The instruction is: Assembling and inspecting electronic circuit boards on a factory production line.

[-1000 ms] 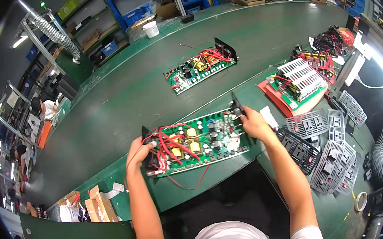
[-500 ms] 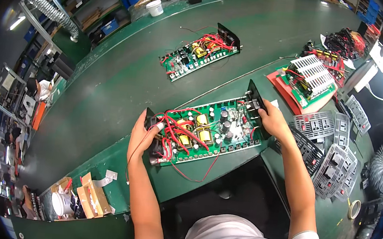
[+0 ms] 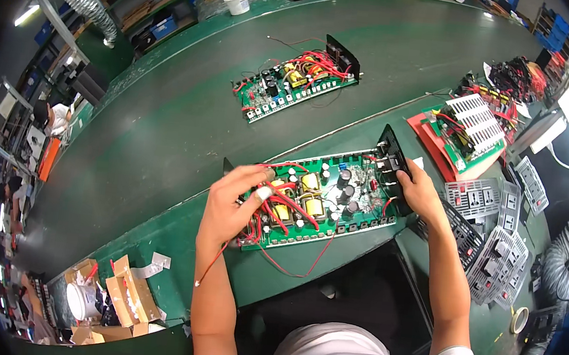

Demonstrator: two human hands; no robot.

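A green circuit board (image 3: pixel 333 210) crowded with yellow-wrapped transformers, dark capacitors and red wires lies in front of me, long side toward me. My right hand (image 3: pixel 424 194) grips the black end panel (image 3: pixel 392 147) at its right end, thumb on the inner side. Over the left end, my left hand (image 3: pixel 232 203) has fingers and thumb curled together on the red wires (image 3: pixel 285 195); a white cover sits on the thumb tip. This hand hides most of the left end panel. One thin reddish-brown wire (image 3: pixel 211 264) hangs down across my left forearm, and another loops below the board's front edge.
Beyond lies a similar board (image 3: pixel 294 81) with a black panel. At right are a red tray (image 3: pixel 432 143) with a finned board, grey slotted panels (image 3: pixel 498 259), a tape roll (image 3: pixel 520 320) and bundled wires. Cardboard boxes (image 3: pixel 130 293) and a white tub (image 3: pixel 81 302) stand at lower left.
My left hand has left the left end panel and moved up and right over the red wires. The right hand still holds its panel.
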